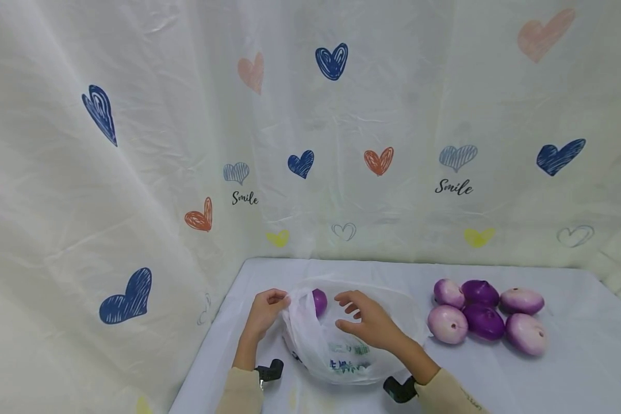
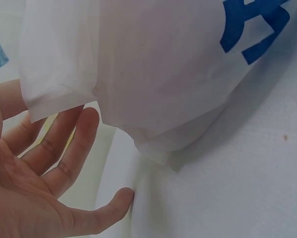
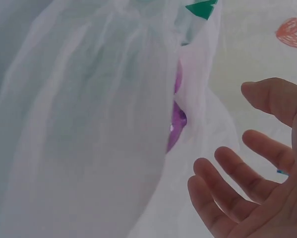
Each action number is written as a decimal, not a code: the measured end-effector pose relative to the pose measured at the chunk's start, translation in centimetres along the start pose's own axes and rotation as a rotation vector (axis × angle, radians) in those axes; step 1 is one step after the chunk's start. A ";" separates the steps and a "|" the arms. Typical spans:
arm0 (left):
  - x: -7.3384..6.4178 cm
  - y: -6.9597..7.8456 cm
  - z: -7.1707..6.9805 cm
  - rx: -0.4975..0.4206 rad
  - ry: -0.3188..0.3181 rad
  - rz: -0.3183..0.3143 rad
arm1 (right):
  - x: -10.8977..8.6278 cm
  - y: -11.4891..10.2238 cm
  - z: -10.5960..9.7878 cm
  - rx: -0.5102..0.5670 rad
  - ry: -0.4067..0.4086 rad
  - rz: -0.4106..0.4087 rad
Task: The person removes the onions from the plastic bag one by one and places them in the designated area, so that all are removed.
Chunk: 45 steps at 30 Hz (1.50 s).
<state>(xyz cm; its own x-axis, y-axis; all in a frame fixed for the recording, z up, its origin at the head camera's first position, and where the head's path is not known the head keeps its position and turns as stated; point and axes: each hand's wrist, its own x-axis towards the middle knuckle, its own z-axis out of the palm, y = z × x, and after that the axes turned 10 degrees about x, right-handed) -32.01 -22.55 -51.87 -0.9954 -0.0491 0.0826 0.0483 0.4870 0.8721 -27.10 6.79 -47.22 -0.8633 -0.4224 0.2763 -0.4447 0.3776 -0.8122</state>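
A white plastic bag with green and blue print lies on the table, its mouth spread toward the left. Inside the opening a purple onion shows; the right wrist view gives a partial glimpse of purple onion behind the film. My left hand pinches the bag's edge at the mouth, its other fingers loosely spread below the film in the left wrist view. Over the bag hovers my right hand, fingers apart and slightly bent, holding nothing. The bag hides most of its contents.
Several purple and pale onions sit in two rows on the table right of the bag. A white cloth covers the table. Behind and at the left hangs a white curtain printed with hearts.
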 end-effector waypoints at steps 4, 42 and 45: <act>0.0 -0.1 0.0 0.003 -0.004 0.002 | 1.4 -0.1 0.8 -0.010 0.007 0.056; 0.2 0.0 0.1 0.023 -0.036 -0.017 | 7.5 5.1 7.0 -0.111 0.035 0.307; 0.2 -0.1 0.1 0.021 -0.037 -0.015 | 7.5 5.1 7.1 -0.120 0.036 0.304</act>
<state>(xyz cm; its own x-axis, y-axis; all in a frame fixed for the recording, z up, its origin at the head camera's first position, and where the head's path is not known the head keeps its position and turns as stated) -32.24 -22.51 -51.97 -0.9984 -0.0243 0.0513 0.0320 0.5046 0.8627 -34.17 -0.31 -52.88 -0.9677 -0.2469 0.0502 -0.1884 0.5771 -0.7946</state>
